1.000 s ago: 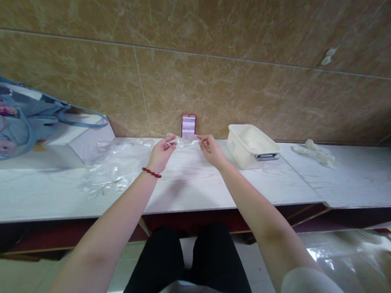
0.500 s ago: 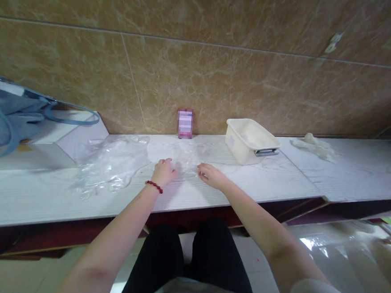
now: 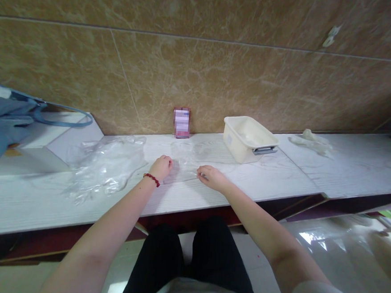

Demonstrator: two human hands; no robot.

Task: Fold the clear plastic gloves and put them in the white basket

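Nearest the viewer, the black-clad legs (image 3: 211,257) are standing against the near edge of a white wood-grain counter (image 3: 273,178). Beyond that edge, the left hand (image 3: 162,167), wearing a dark red bead bracelet (image 3: 151,179), is resting with its fingers curled in narrowly; the right hand (image 3: 211,176) is keeping its thumb and fingers close together. Whether either is actually pinching anything cannot be told. A clear plastic piece (image 3: 182,165) is lying flat between them, its left side reaching the left hand and its right side meeting the right fingertips, while its far part is spreading toward the counter's far edge. Left of the hands, a heap of clear plastic (image 3: 110,163) is lying beside a white box (image 3: 73,140), on which a blue bag (image 3: 8,111) is sitting. To the right, a cream bin (image 3: 238,147) with a grey handle (image 3: 265,150) is standing near the far edge, bearing a pale label (image 3: 230,139) too small to read; farther right, a crumpled pale item (image 3: 312,142) is lying. At the far edge, a phone (image 3: 181,122) is leaning upright against the brown marbled wall (image 3: 220,72), its screen showing pixelated, illegible lines
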